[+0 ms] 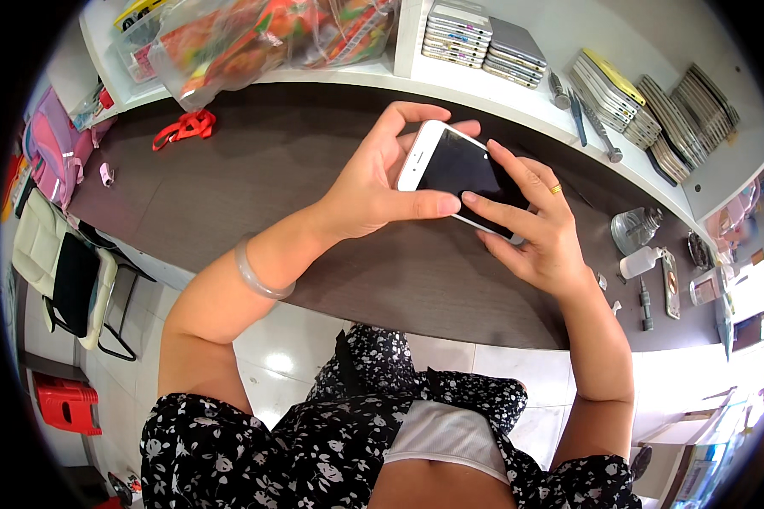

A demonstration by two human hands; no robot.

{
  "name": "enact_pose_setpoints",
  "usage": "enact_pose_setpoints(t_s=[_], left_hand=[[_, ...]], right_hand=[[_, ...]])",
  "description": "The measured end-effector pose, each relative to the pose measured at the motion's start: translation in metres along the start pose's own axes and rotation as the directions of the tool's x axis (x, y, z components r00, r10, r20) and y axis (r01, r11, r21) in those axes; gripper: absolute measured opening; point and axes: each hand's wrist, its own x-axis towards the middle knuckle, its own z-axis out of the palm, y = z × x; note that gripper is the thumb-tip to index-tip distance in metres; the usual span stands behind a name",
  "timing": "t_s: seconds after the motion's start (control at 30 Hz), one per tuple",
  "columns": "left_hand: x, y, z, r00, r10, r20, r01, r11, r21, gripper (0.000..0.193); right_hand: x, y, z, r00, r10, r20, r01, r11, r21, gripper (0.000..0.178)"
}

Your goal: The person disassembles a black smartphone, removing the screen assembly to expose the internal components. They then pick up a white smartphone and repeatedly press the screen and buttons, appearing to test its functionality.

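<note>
A white-framed smartphone (467, 174) with a dark screen is held tilted above the brown desk. My left hand (373, 182) grips its left end, the thumb lying over the screen and the fingers behind the phone. At its other end, my right hand (535, 216) has fingers along the top edge and on the screen, with the thumb side by the lower edge. The fingertips of both hands come close together near the screen's lower middle. The back of the phone is hidden.
Stacks of phones (457, 38) and screwdrivers (598, 127) sit on the white shelf (501, 85). A glass jar (635, 229), a white bottle (639, 262) and another phone (671, 284) stand or lie at right. A red strap (184, 129) lies at left below plastic bags (272, 42).
</note>
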Motion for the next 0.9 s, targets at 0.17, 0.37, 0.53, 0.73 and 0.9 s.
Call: enact_pose_setpoints(t_s=[0.17, 0.37, 0.53, 0.73, 0.9], left_hand=[[-0.003, -0.011, 0.001, 0.968, -0.198, -0.153, 0.209, 0.976, 0.059, 0.025], [-0.006, -0.018, -0.002, 0.966, -0.122, -0.228, 0.145, 0.986, 0.086, 0.011], [-0.006, -0.006, 0.008, 0.974, -0.100, -0.203, 0.143, 0.966, 0.213, 0.011], [-0.007, -0.007, 0.010, 0.979, -0.074, -0.189, 0.116, 0.968, 0.222, 0.010], [-0.007, -0.009, 0.007, 0.971, -0.128, -0.201, 0.166, 0.969, 0.185, 0.011]], right_hand=[[-0.004, -0.002, 0.011, 0.993, -0.118, -0.003, 0.114, 0.966, -0.232, 0.039], [0.002, -0.005, 0.009, 0.998, -0.054, -0.044, 0.052, 0.998, -0.030, 0.058], [-0.004, 0.010, 0.004, 0.912, 0.386, -0.141, -0.322, 0.884, 0.339, 0.021], [-0.006, 0.004, 0.000, 0.873, 0.487, -0.043, -0.434, 0.812, 0.391, 0.016], [-0.007, 0.003, 0.001, 0.849, 0.528, -0.005, -0.473, 0.765, 0.438, 0.019]])
